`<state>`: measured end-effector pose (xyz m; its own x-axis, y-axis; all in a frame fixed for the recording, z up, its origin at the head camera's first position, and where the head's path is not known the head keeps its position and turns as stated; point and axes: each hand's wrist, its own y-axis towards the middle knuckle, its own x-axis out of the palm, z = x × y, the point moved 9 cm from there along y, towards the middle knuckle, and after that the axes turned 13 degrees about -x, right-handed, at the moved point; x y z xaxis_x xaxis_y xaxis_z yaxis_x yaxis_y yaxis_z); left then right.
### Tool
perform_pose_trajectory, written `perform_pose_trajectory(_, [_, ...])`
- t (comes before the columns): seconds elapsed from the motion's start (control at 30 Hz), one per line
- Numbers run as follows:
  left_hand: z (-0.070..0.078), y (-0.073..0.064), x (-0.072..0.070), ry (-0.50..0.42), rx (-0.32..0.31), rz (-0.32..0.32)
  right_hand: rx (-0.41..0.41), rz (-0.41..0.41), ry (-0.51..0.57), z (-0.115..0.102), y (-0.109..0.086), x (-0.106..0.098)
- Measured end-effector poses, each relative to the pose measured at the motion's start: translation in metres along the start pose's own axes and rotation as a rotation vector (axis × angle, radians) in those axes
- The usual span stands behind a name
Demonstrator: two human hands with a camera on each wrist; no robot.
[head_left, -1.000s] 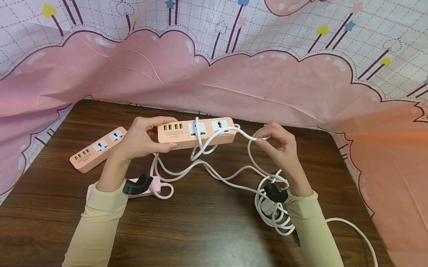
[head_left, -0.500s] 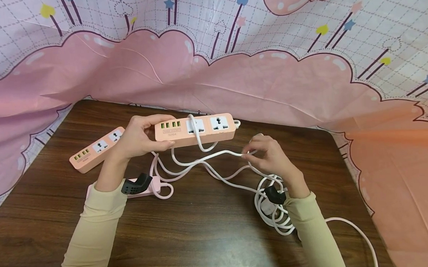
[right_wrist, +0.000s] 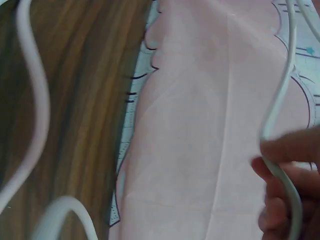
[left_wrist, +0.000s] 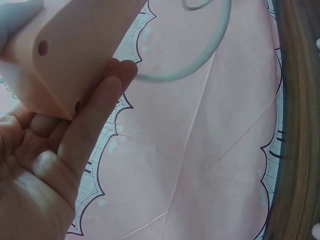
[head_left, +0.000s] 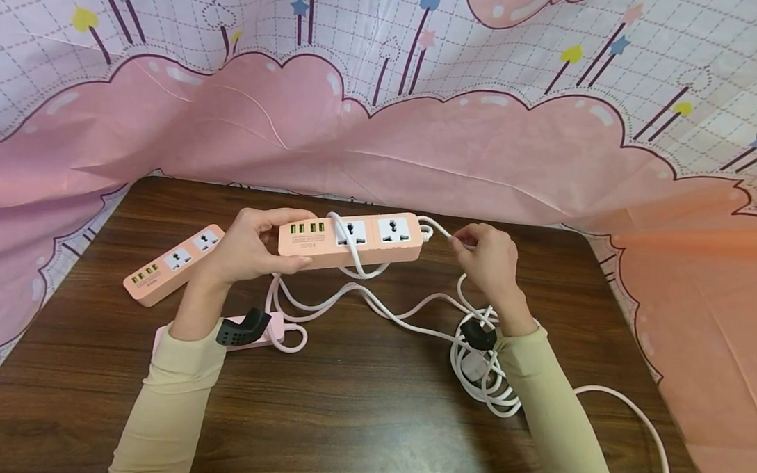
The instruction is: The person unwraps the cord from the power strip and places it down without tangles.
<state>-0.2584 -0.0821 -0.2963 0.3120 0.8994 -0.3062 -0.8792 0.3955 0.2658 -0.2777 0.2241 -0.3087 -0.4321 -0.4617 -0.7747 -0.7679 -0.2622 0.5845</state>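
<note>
My left hand (head_left: 253, 244) grips the left end of a peach power strip (head_left: 319, 259), thumb in front and fingers behind, holding it raised over the table. The strip has green USB ports at its left and two white sockets. One loop of its white cord (head_left: 354, 255) passes round the strip's middle. To the right, my right hand (head_left: 492, 257) pinches the cord between thumb and fingers, a short way from the strip's right end. In the right wrist view the cord (right_wrist: 276, 112) runs through those fingertips. The left wrist view shows the strip's end (left_wrist: 60, 75) in the left hand.
A second peach power strip (head_left: 173, 264) lies at the left of the wooden table (head_left: 360, 418). A pink power strip (head_left: 257, 338) is partly behind the left wrist. Coiled white cords with a plug (head_left: 475, 365) lie under the right forearm. Patterned cloth (head_left: 401, 159) hangs behind.
The right hand has drawn the cord from across the strip's front back out to the right. One loop round the strip stays; the left hand keeps its grip, shifting the strip slightly.
</note>
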Motion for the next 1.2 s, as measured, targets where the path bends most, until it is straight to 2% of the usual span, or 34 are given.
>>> perform_pose_trajectory(0.13, [-0.002, 0.000, 0.001, -0.005, -0.013, -0.014, 0.121, 0.186, 0.051, 0.014, 0.005, -0.024])
perform_pose_trajectory(0.33, [-0.003, -0.001, 0.000, -0.014, 0.001, -0.024, 0.255, 0.436, 0.207, 0.040, 0.002, -0.058])
perform_pose_trajectory(0.43, [-0.005, -0.003, -0.003, -0.005, 0.000, -0.019, 0.298, 0.537, 0.273, 0.052, -0.006, -0.073])
perform_pose_trajectory(0.6, [-0.013, -0.006, -0.011, 0.016, -0.031, 0.007, 0.347, 0.656, 0.334, 0.068, -0.020, -0.092])
perform_pose_trajectory(0.73, [-0.018, -0.010, -0.020, 0.031, -0.038, 0.036, 0.388, 0.688, 0.330, 0.085, -0.032, -0.100])
perform_pose_trajectory(0.87, [-0.025, -0.017, -0.035, -0.003, -0.081, 0.083, 0.441, 0.683, 0.333, 0.103, -0.047, -0.102])
perform_pose_trajectory(0.97, [-0.033, -0.025, -0.049, -0.017, -0.128, 0.133, 0.482, 0.669, 0.330, 0.116, -0.057, -0.101])
perform_pose_trajectory(1.2, [-0.060, -0.050, -0.080, 0.022, -0.291, 0.237, 0.555, 0.605, 0.251, 0.139, -0.076, -0.102])
